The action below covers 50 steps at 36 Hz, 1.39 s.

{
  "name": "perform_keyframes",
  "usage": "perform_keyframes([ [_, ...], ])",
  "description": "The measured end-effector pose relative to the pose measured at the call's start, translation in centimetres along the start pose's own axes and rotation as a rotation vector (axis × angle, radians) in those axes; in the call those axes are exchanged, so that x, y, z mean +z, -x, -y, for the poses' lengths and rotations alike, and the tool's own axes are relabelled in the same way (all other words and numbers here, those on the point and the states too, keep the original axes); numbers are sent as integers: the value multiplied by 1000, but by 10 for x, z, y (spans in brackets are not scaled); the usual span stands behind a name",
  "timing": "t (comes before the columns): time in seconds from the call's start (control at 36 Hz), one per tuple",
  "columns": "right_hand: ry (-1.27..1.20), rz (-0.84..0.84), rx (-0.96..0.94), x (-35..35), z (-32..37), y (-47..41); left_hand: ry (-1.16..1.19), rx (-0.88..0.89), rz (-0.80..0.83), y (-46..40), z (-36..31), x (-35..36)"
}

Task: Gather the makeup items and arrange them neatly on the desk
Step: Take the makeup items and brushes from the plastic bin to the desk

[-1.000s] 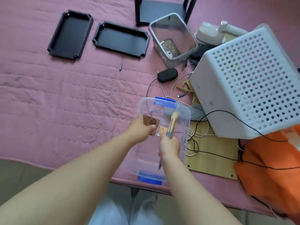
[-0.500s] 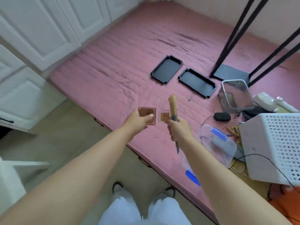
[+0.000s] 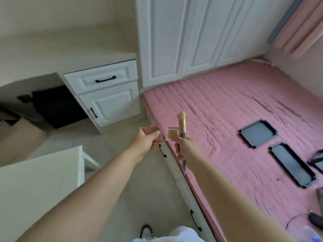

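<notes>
Two compacts pinched: left hand (image 3: 146, 141) one, right hand (image 3: 185, 148) other plus brush (image 3: 181, 124).

**Bare arms, pale trousers, dark footwear**

Both forearms are bare, with no sleeve, watch or ring in view on the left hand (image 3: 146, 141) or the right hand (image 3: 186, 148). Below are white fabric trousers (image 3: 172, 235) and one black open-strapped shoe (image 3: 146, 231), blurred.

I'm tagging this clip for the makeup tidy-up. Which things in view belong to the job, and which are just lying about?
Part of the job:
- pink compact, held in the left hand
- small clear compact and makeup brush, both in the right hand

Lying about:
- two black trays on the pink bed
- white chair
</notes>
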State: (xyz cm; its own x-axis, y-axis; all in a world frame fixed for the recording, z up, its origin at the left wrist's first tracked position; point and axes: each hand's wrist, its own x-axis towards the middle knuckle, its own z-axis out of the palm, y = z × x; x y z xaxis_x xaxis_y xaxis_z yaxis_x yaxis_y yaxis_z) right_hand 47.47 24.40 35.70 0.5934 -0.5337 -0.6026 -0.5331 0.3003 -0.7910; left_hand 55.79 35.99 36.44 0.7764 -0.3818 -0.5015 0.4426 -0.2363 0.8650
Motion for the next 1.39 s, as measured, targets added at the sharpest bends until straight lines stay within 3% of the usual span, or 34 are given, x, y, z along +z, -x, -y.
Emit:
perform_keyframes([
  [0.28, 142, 181, -67, 136, 78, -69, 359, -65, -201, -65, -50, -112],
  [0.61, 330, 418, -82, 287, 185, -169, 446, -16, -422, -186, -108, -224],
  [0.86, 391, 477, -12, 384, 218, -222, 493, -52, -518, -262, -126, -307],
  [1.06, 338, 444, 36, 455, 243, -258, 459, -54, -481, -323, -150, -373],
  [1.39, 301, 448, 77, 539, 293, -338, 463, -130, -576, -434, -193, -440],
])
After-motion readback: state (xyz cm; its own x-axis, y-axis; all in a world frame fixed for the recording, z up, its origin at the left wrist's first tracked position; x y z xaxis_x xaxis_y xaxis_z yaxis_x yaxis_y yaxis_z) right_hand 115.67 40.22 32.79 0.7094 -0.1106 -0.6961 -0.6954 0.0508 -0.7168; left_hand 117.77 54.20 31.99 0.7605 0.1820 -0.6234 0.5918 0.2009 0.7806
